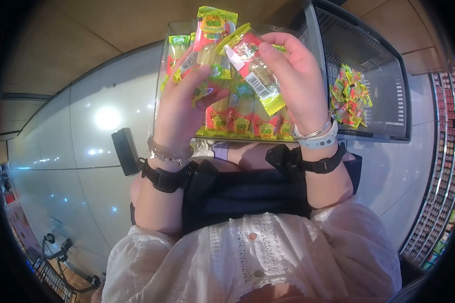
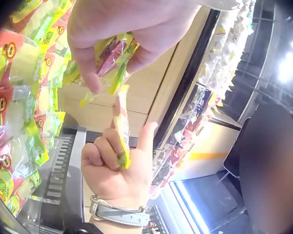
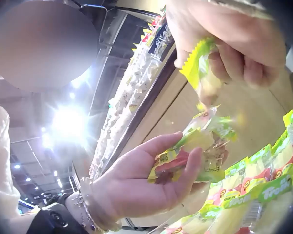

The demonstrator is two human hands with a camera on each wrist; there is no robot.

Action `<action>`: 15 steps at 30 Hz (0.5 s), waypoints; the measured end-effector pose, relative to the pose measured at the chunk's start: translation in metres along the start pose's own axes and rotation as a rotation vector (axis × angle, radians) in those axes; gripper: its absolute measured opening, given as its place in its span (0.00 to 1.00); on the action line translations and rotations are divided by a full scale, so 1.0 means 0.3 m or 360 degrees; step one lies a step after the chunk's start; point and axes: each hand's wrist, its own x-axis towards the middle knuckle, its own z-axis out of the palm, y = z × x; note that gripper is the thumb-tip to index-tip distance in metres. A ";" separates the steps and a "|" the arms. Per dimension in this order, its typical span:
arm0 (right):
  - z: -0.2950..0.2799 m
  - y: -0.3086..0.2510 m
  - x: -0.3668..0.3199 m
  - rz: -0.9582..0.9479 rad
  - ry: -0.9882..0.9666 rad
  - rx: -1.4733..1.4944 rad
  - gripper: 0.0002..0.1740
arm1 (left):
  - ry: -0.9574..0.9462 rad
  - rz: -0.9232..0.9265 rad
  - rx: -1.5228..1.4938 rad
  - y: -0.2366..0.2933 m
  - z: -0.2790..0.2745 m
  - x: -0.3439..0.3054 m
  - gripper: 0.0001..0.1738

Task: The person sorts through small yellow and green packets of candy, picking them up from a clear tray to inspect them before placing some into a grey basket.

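My left hand point(image 1: 179, 103) grips clear snack packets point(image 1: 216, 30) with yellow-green and red ends, over a bin of similar packets. My right hand point(image 1: 303, 83) pinches another snack packet point(image 1: 260, 81), its barcode side showing, close beside the left hand's packets. In the left wrist view, the left hand point(image 2: 136, 29) has its fingers about a crinkled packet point(image 2: 115, 61), and the right hand point(image 2: 117, 168) holds its packet point(image 2: 122, 129) edge-on. From the right wrist, the left hand point(image 3: 151, 187) shows palm up, thumb across its packets point(image 3: 185, 158), with the right hand point(image 3: 234, 48) above.
Under the hands is a clear bin point(image 1: 160, 103) with rows of packets point(image 1: 237, 121). A grey basket point(image 1: 379, 101) stands right of it, small wrapped packets point(image 1: 350, 96) inside. Stocked shelves point(image 1: 442, 166) line the right, a black box-shaped object point(image 1: 127, 151) is at left, and a cart point(image 1: 55, 272) lower left.
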 end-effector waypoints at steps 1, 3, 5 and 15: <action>0.007 0.000 -0.005 0.0003 0.0001 0.0008 0.16 | 0.0004 -0.0020 -0.0015 0.001 0.000 -0.003 0.24; 0.027 -0.011 -0.010 -0.0094 -0.0008 -0.0025 0.13 | 0.0015 -0.0035 -0.0028 0.005 -0.002 -0.006 0.22; 0.016 -0.005 -0.009 -0.0101 -0.0069 -0.0245 0.12 | -0.0042 -0.0066 -0.0121 0.010 -0.007 -0.009 0.18; 0.008 -0.080 -0.011 -0.1572 -0.0001 -0.1363 0.12 | -0.0146 -0.0147 -0.0231 -0.009 -0.042 -0.001 0.15</action>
